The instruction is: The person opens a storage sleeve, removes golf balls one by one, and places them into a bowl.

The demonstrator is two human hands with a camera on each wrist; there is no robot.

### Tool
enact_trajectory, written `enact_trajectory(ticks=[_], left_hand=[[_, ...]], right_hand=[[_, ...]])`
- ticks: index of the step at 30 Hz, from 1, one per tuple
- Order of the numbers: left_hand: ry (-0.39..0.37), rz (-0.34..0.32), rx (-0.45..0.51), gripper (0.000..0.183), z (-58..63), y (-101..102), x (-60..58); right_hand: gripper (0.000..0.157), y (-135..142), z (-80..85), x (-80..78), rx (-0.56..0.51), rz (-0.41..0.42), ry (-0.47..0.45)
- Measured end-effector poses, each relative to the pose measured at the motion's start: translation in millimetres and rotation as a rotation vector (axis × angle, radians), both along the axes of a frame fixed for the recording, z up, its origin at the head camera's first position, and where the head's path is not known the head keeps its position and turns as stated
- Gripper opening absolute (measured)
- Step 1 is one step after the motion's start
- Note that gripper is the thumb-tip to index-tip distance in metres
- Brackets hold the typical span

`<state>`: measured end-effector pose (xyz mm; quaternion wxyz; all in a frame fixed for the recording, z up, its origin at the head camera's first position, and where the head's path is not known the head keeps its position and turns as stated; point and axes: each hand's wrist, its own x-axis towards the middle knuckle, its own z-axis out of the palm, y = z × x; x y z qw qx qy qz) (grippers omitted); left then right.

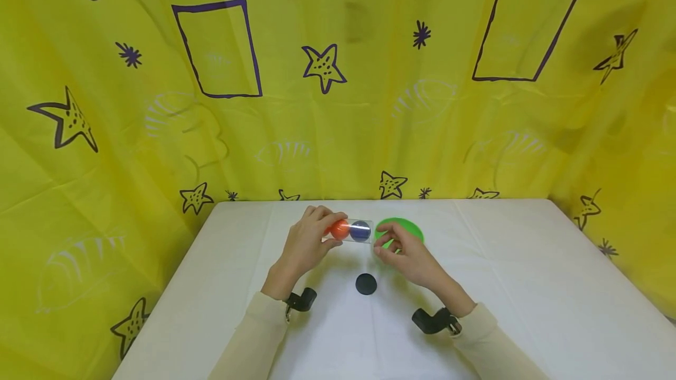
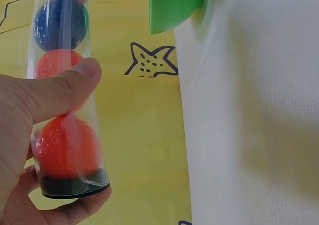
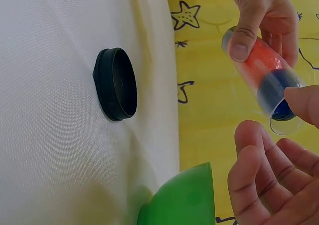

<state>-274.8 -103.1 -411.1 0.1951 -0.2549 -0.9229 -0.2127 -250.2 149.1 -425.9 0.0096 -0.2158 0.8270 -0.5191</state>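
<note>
My left hand [image 1: 303, 242] grips a clear tube [image 1: 348, 231] lying nearly level above the table, thumb across its side. Inside sit a blue ball [image 2: 61, 24] toward the right end and two orange balls, one [image 2: 69, 148] against the black end cap [image 2: 75, 185] and one [image 2: 52, 61] partly behind my thumb. The tube's right end is uncapped. My right hand [image 1: 409, 257] hovers beside that end, fingers loosely bent with nothing between them; its thumb overlaps the rim in the right wrist view. A loose black cap [image 3: 115, 84] lies on the table below.
A green bowl [image 1: 414, 230] stands on the white-covered table [image 1: 502, 286], just behind my right hand. Behind the table hangs a yellow curtain [image 1: 359, 128] with star drawings. Each wrist carries a black camera mount [image 1: 433, 321].
</note>
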Motion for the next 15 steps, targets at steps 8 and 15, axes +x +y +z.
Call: enact_trajectory(ticks=[8, 15], left_hand=[[0.036, -0.006, -0.016, 0.053, -0.6, 2.4, -0.3], [0.071, -0.014, -0.029, 0.052, 0.6, 4.5, 0.1]], right_hand=[[0.040, -0.7, -0.8, -1.4, -0.010, -0.004, -0.017], [0.039, -0.2, -4.6, -3.4, -0.031, -0.002, -0.021]])
